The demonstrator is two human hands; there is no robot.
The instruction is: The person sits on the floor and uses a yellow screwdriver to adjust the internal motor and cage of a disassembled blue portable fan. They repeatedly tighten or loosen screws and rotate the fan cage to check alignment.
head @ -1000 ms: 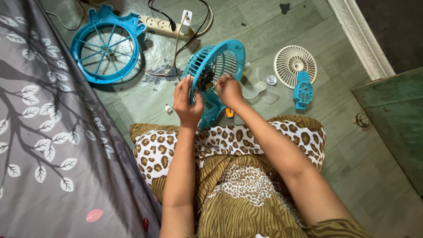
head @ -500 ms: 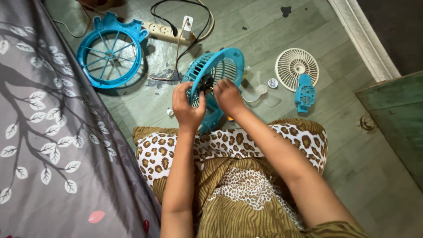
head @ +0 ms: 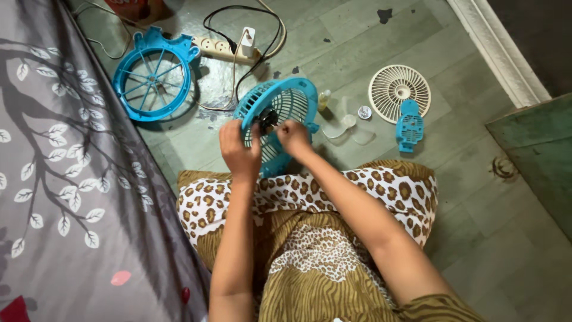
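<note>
A blue fan body with a round grille [head: 292, 101] stands tilted on the green floor in front of my knees. My left hand [head: 238, 149] grips its left rim. My right hand [head: 293, 136] pinches at the dark motor hub in the grille's middle. A second blue grille ring with spokes [head: 155, 74] lies flat at the upper left. To the right lie a white round grille [head: 398, 92], a small blue cover piece [head: 410, 126], a clear fan blade [head: 345, 126] and a small round cap [head: 364, 112].
A white power strip [head: 223, 49] with a plug and black cable lies behind the fan. A grey bedsheet with a tree print [head: 53, 179] fills the left. A white door frame [head: 497, 50] and a green panel [head: 536, 155] stand at the right.
The view has shifted slightly. My hands stay on the fan, the right fingers working at the hub; the fan has tilted a little toward me.
</note>
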